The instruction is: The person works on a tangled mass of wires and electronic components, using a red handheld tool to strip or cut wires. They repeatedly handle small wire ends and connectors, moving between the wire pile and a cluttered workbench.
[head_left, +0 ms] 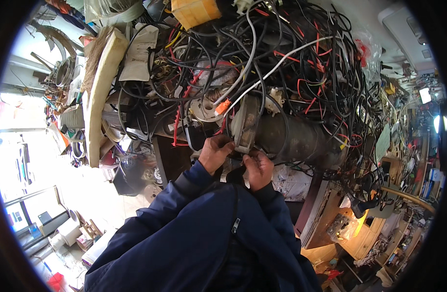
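Observation:
A large dark grey cylinder, worn like an old motor housing, lies crosswise on the bench in front of me. Around its left end runs a pale, dirty metal ring. At the ring's lower left edge is my left hand, its thumb and fingers closed together. My right hand is just under the ring's lower end, fingers curled in a pinch. What lies between the fingertips of either hand is hidden. Left of the ring sits a round whitish part, with an orange connector beside it.
A heap of black, red and white cables covers the bench behind the cylinder. A long cream-coloured piece stands at the left, near a yellow box. Wooden boards and cluttered shelves are at the right.

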Available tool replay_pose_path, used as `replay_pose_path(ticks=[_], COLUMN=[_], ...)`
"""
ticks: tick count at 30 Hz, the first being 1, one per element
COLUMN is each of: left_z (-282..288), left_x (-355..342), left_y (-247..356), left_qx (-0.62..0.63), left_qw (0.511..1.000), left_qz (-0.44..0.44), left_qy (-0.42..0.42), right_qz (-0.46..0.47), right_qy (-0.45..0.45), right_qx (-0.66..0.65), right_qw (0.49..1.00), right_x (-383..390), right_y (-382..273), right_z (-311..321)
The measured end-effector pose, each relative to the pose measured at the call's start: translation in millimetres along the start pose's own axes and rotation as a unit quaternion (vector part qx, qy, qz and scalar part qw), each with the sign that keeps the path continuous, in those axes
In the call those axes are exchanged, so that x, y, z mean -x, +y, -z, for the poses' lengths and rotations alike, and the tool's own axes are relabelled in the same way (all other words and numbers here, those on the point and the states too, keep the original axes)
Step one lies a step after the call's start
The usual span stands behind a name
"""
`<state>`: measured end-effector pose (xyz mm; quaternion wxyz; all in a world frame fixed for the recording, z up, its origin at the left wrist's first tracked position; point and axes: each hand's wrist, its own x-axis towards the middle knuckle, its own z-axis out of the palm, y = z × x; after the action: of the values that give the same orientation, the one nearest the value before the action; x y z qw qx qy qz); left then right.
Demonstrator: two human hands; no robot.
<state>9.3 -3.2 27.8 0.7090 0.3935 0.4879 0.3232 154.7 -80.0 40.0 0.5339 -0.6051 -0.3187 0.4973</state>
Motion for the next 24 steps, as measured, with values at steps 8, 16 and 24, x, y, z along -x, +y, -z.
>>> replay_pose_path(ticks=[8, 16, 24], left_z=[5.8, 4.4, 7.5], left_x=[-0.6, 5.5, 5.7], left_y=[-10.0, 3.1, 4.0], left_qx=[-0.004, -0.054, -0.046], left_qw=[1.0, 0.998, 0.998], left_qz=[-0.008, -0.028, -0.018], left_qy=[-0.002, -0.014, -0.025], right_qz=[0.071, 0.072, 0.026], right_qy=[0.095, 0.12, 0.1], right_qx=[0.12, 0.131, -0.011], right_qw=[0.986, 0.981, 0.995], right_x=[-9.5, -2.7, -4.9], right_y=[19.8, 14.4, 18.9], right_z=[-11.4, -23.8, -22.5])
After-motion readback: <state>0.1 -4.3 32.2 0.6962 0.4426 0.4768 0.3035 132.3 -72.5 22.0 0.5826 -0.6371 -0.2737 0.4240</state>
